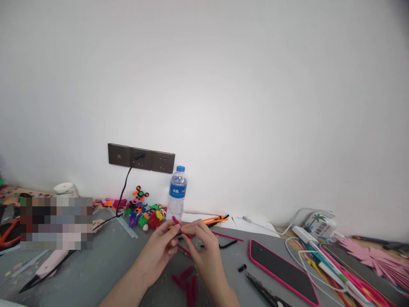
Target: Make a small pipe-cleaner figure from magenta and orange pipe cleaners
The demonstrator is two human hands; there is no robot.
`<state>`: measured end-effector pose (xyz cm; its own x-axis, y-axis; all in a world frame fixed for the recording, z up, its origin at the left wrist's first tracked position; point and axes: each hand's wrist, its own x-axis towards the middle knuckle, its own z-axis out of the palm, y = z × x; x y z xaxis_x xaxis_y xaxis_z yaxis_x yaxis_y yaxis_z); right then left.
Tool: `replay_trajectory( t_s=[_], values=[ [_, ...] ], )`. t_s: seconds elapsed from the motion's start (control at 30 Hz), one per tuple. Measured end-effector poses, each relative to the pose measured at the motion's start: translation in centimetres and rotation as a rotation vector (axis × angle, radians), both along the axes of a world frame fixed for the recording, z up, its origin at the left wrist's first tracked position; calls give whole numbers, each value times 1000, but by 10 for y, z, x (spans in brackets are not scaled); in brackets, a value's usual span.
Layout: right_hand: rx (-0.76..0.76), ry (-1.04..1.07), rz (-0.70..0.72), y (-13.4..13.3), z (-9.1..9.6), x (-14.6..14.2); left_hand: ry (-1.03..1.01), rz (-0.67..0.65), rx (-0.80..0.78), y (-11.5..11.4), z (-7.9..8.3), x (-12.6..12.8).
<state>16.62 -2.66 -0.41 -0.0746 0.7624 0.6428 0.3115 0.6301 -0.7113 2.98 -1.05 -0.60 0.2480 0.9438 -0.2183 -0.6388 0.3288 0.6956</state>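
The left hand (159, 252) and right hand (206, 252) meet above the near surface (105, 264), each grip pinched on a red pipe cleaner (176, 221) before the bottle (177, 194). It looks light, fuzzy and easily bent; hold it close to the bend

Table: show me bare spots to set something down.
Widest bare grey table lies between the pink tool and the left hand. A narrow strip separates the right hand from the phone. Both pinch a pipe cleaner. Crowded: pens far right, figures by the bottle.
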Motion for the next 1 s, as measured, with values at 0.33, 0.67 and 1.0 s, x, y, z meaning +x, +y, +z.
replay_trajectory(
  t_s=[0.33, 0.67, 1.0],
  values=[
    [-80, 108, -15, -1, 2, 0, 3, 42, 30, 3, -2, -1],
    [-341, 442, 231, 7, -2, 7, 242, -175, 233, 1, 3, -9],
    [-685, 450, 603, -3, 12, 21, 479, -446, 341, -1, 10, -22]
  ],
)
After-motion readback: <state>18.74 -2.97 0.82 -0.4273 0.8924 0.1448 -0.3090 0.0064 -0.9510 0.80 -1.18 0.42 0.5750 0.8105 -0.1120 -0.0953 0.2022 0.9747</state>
